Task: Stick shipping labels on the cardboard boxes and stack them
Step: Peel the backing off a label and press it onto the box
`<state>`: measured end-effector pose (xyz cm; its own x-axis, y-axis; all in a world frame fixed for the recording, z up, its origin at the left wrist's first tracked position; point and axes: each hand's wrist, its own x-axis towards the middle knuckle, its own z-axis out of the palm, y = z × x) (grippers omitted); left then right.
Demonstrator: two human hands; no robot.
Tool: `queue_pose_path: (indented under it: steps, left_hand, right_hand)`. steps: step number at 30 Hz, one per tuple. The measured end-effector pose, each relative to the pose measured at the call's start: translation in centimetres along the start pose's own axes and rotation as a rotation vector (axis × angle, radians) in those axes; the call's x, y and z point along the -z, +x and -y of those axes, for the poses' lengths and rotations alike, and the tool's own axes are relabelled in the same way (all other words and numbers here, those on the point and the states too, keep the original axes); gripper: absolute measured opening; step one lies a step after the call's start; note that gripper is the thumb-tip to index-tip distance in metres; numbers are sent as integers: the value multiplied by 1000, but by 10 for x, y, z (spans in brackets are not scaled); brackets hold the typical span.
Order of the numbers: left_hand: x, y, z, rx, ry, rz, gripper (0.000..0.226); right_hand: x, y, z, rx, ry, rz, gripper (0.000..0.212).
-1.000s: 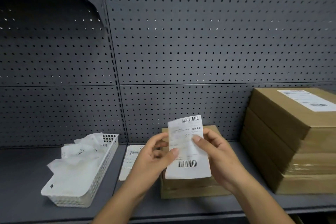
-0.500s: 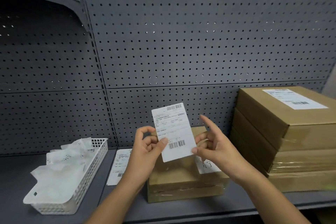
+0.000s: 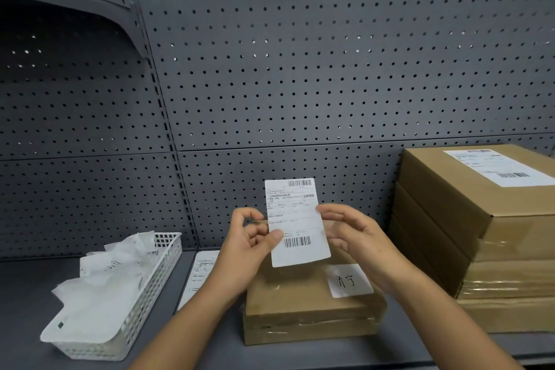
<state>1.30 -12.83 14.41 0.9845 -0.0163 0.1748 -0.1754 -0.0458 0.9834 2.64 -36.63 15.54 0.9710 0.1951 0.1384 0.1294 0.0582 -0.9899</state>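
Left hand (image 3: 249, 249) pinches the shipping label (image 3: 295, 222) at its lower left edge, thumb on the printed face, fingers curled behind. Right hand (image 3: 360, 243), fingers loosely curved, meets the label's right edge; pinch or mere touch, cannot tell. The label is upright in the air between the hands. The unlabelled cardboard box (image 3: 312, 309) lies just below them on the shelf (image 3: 30, 279). The labelled stack (image 3: 480, 234) is to the right of the right hand.

Risks, as judged:
- If the backing is off, the label may curl onto the fingers or itself.
- It may land skewed, or over the handwritten sticker (image 3: 350, 279) under the right hand.

Hidden or unclear:
- The label's back is hidden, so the backing's state is unknown.
- The print is unreadable.
- The stack is cut off at the frame edge.
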Motion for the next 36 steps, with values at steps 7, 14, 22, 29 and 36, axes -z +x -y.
queue_pose_path:
  steps: [7, 14, 22, 29, 36]
  left_hand:
    - [3, 8, 4, -27, 37, 60, 24]
    - [9, 17, 16, 48, 188, 195, 22]
    - [7, 18, 28, 101, 290, 218, 22]
    - [9, 17, 36, 84, 358, 234, 26]
    - [9, 16, 48, -5, 400, 233, 32]
  right_hand:
    - [7, 7, -11, 45, -83, 110, 39]
    - [9, 11, -33, 47, -145, 50, 41]
    - [11, 9, -49, 28, -335, 55, 57]
    - [11, 10, -59, 65, -424, 71, 69]
    - [9, 6, -61, 130, -635, 93, 68]
